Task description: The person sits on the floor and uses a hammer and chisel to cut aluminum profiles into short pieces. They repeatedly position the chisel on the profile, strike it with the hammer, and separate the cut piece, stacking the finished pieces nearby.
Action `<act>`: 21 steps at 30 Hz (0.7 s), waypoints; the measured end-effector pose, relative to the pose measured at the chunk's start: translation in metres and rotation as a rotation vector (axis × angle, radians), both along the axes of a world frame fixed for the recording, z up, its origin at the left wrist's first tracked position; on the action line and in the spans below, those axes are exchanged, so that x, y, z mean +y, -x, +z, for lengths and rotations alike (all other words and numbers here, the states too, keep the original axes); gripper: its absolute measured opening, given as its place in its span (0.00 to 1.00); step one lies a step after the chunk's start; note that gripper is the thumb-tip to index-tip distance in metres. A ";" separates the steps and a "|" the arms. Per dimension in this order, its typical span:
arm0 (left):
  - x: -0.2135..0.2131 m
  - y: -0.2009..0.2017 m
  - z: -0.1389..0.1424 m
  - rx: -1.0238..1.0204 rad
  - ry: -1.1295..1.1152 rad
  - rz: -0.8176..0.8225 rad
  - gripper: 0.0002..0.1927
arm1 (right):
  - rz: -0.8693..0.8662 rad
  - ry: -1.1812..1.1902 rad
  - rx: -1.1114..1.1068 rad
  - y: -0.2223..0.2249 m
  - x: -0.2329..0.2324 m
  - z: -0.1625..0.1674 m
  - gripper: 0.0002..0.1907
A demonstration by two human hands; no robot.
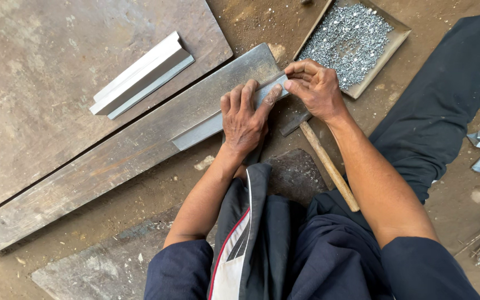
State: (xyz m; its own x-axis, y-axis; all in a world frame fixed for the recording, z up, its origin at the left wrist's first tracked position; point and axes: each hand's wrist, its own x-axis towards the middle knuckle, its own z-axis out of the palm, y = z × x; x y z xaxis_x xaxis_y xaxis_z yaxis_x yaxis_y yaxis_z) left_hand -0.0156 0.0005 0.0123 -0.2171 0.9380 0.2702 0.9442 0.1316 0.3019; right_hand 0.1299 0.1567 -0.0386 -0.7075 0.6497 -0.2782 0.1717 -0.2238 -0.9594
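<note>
Soft, even daylight, faint shadows, sharp focus, no glare.

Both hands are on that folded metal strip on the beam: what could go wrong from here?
1. The left hand and right hand grip the thin grey folded sheet-metal strip bare; its edges may cut.
2. The wooden-handled hammer lies under the right forearm and might get knocked.

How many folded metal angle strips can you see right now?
2. One folded strip lies loose on the upper-left steel plate; the other strip sits on the long bar under both hands. More may be hidden.
</note>
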 end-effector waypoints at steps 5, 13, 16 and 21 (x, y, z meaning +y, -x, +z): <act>0.015 0.008 0.017 -0.145 0.082 -0.007 0.37 | -0.003 -0.032 0.004 0.000 0.002 0.003 0.16; 0.075 0.061 0.001 -0.219 0.208 -0.446 0.42 | 0.012 0.022 0.023 0.005 0.004 0.005 0.19; 0.077 0.063 -0.006 -0.241 0.218 -0.462 0.38 | -0.017 0.037 -0.015 -0.003 0.000 0.006 0.24; 0.073 0.064 -0.013 -0.263 0.185 -0.442 0.38 | 0.152 -0.559 -0.576 -0.064 -0.047 0.020 0.34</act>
